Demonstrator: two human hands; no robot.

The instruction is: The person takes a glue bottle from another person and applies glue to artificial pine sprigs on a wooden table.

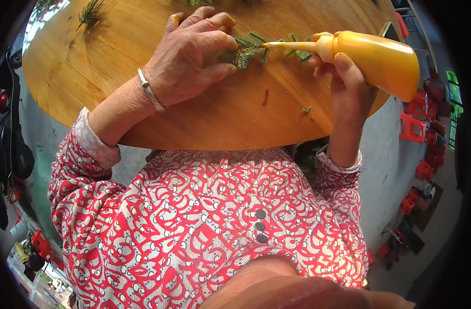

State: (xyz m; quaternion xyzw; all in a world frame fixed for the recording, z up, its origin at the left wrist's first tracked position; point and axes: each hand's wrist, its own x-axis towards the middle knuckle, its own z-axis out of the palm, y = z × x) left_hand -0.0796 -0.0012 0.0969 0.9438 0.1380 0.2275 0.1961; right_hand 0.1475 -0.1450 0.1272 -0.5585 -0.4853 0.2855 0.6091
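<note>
My right hand [349, 82] is wrapped round a yellow squeeze bottle [382, 59], tilted so that its long thin nozzle points left. The nozzle tip meets a green evergreen sprig [251, 49] lying on the wooden table [220, 121]. From the left, my left hand [186, 56] bends over the sprig's left end, with thumb and index finger on either side of it. That end is partly hidden by the fingers. Yellow smears mark some fingertips of my left hand, and a bracelet [148, 87] circles its wrist.
Another needle sprig [91, 13] lies at the table's upper left. More greenery [199, 2] shows at the top edge. Small green bits [306, 110] lie near the table's front edge. Red stools [413, 127] stand on the floor at right.
</note>
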